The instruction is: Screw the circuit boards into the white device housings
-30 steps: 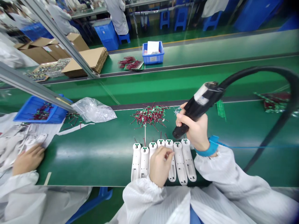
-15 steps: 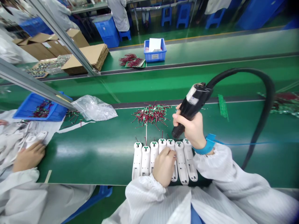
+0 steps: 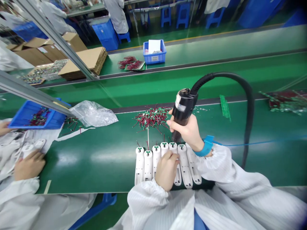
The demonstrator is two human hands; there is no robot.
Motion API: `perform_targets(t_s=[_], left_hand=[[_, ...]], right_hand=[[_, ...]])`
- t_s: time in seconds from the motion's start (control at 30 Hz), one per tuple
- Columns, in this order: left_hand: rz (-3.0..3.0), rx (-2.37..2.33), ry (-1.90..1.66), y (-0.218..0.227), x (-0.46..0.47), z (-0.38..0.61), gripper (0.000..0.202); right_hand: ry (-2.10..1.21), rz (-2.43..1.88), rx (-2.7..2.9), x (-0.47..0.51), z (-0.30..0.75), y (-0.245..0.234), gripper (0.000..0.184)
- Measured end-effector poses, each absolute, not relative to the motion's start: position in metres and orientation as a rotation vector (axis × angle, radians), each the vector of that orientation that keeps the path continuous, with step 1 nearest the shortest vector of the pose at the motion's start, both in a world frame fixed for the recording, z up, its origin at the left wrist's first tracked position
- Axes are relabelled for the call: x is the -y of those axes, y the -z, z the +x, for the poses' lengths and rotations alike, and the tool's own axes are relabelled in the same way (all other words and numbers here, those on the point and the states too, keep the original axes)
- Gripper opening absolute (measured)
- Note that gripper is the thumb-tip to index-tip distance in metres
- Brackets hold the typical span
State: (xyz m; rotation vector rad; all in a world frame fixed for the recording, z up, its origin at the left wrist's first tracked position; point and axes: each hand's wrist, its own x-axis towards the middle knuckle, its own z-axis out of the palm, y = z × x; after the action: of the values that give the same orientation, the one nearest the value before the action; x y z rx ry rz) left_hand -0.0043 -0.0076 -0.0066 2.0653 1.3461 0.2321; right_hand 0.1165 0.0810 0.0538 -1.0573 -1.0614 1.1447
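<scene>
My right hand [image 3: 185, 129] grips a black corded electric screwdriver [image 3: 183, 108], held nearly upright with its tip down just above the far end of the housings. A row of several white plastic housings [image 3: 184, 166] lies on the green belt [image 3: 96, 156], with their far ends toward a heap of small green circuit boards with red wires [image 3: 152, 117]. My left hand [image 3: 166, 171] presses on the middle housings and hides part of them. A blue wrist strap [image 3: 203, 147] circles my right wrist.
A co-worker's hand [image 3: 30, 164] rests on white housings at the left, beside a blue tray of wired boards [image 3: 35, 116] and a clear plastic bag [image 3: 93, 114]. The screwdriver's thick black hose [image 3: 249, 108] arcs right. A metal rail [image 3: 31, 92] crosses the upper left.
My right hand and the screwdriver have moved left and stand more upright, closer over the housings. My left hand stays on the housings, and the whole view has shifted slightly.
</scene>
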Motion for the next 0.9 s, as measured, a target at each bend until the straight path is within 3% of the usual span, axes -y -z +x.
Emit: perform_targets(t_s=[0.27, 0.47, 0.63, 0.9], left_hand=[[2.113, -1.359, -0.144, 0.003, 0.01, -0.001, 0.017], [2.15, -1.233, -0.097, 0.003, 0.013, 0.014, 0.019], [2.286, -1.076, -0.055, 0.006, 0.014, 0.032, 0.03], [2.41, -0.966, -0.07, 0.017, 0.007, 0.054, 0.029]], right_hand=[[-0.842, -0.838, 0.912, -0.059, 0.162, -0.08, 0.025], [-0.639, -0.952, 0.766, -0.022, 0.2, -0.1, 0.026], [-0.487, -1.026, 0.703, -0.002, 0.223, -0.099, 0.028], [-0.427, -1.207, 0.648, 0.013, 0.241, -0.074, 0.027]])
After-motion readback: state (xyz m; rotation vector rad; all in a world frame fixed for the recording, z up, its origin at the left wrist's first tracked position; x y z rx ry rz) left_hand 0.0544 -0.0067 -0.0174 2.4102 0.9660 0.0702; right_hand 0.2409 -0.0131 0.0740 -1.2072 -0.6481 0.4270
